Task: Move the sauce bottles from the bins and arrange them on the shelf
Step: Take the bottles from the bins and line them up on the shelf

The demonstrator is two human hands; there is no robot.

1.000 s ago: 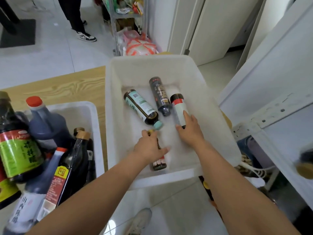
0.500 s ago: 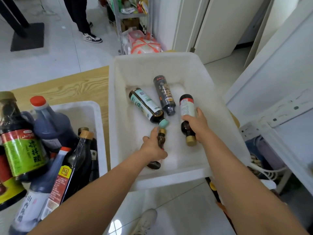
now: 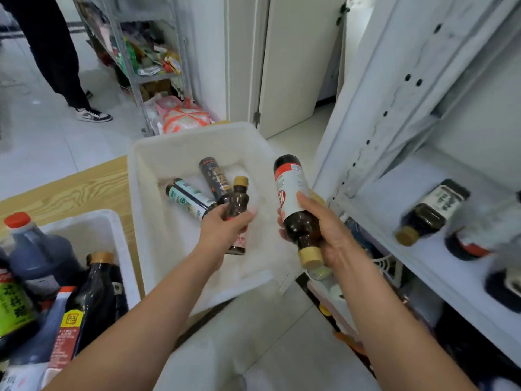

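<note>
My left hand (image 3: 222,225) grips a small dark bottle with a tan cap (image 3: 237,204), lifted above the white bin (image 3: 146,176). My right hand (image 3: 324,232) holds a white-labelled dark bottle (image 3: 293,201) upside down, cap toward me, between the bin and the white shelf (image 3: 417,258). Two bottles still lie in the bin: a teal-labelled one (image 3: 187,197) and a black one (image 3: 214,176). On the shelf a dark bottle (image 3: 431,211) lies on its side beside other blurred bottles.
A second white bin (image 3: 93,227) at lower left is packed with several large dark bottles, including a red-capped jug (image 3: 31,246). Both bins rest on a wooden table (image 3: 70,190). A person's legs (image 3: 59,60) and a wire rack (image 3: 146,60) stand behind.
Both hands have lifted their bottles out of the bin. The right hand's bottle swung toward the shelf, and my view turned right and up, bringing the shelf in.
</note>
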